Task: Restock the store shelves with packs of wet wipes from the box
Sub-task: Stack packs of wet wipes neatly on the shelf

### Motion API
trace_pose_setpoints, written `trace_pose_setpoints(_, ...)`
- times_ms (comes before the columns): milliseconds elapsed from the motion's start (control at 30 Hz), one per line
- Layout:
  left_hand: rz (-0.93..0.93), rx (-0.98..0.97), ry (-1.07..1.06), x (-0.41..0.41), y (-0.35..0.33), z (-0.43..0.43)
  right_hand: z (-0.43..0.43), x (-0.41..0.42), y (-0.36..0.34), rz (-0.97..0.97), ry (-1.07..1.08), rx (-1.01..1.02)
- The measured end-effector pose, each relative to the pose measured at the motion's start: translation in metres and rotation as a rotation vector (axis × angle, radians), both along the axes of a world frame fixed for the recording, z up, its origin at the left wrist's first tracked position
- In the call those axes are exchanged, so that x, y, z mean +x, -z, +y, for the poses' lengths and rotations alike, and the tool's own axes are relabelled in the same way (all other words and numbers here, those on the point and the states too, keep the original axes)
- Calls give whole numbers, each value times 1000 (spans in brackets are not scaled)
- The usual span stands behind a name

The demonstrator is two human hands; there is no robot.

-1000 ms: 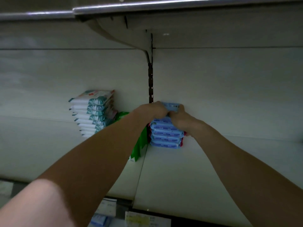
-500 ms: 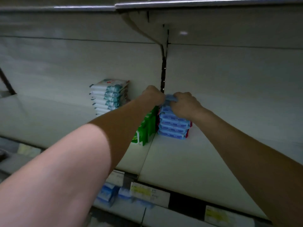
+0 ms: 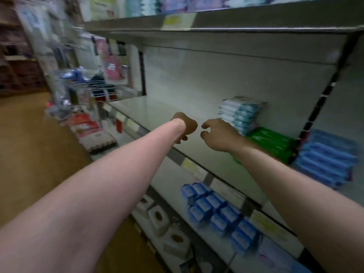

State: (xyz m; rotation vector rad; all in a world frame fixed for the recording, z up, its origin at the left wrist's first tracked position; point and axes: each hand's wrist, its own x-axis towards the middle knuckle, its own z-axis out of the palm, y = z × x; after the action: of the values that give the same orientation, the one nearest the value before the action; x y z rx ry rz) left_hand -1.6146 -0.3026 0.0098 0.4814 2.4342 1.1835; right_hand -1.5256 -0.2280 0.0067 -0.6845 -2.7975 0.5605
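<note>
Head view: your two hands hover over the middle shelf [image 3: 157,111] of a store aisle, the frame smeared by motion. The left hand [image 3: 185,127] shows its back, fingers loosely curled, with no pack visible in them. The right hand [image 3: 218,134] hangs just beside it, fingers half-bent and slack, gripping nothing.

The wet wipes sit to your right against the back panel: a white-and-teal stack [image 3: 240,115], green packs [image 3: 273,142] just beside it, and a blue stack [image 3: 327,156] past the upright. The box is out of frame.

By the look of it, the step in hand is the trip to the box for more packs. Carry each pack flat and match its colour to the stack. Land it square on top with the edges lined up, then press lightly so the soft pile does not lean. Mind the upper shelf [image 3: 256,22] as you reach in.
</note>
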Motion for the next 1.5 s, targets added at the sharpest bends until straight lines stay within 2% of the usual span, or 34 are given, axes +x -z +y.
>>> trace_pose_setpoints(233, -16, -8, -284, -49, 16, -191, -164, -80, 14, -49, -271, 0)
trace_pose_setpoints(467, -121, -63, -553, -60, 57, -379, -343, -110, 46, -92, -476, -9)
trace_pose_setpoints(733, -243, -154, -840, -32, 113, -575, -534, -116, 99, -250, -814, -39)
trace_pose_setpoints(900, -371, -165, -1026, 13, 152, -686, -636, -105, 135, -404, -1046, 23)
trace_pose_setpoints(1200, -604, -76, -1375, 85, 231, -790, -754, -84, 217, -609, -1339, 76)
trace_pose_setpoints(1367, -683, 46, -1513, 84, 269, -811, -782, -108, 268, -692, -1421, 135)
trace_pose_setpoints(1500, -826, 135, -1561, 76, 307, -818, -799, -130, 315, -753, -1462, 153)
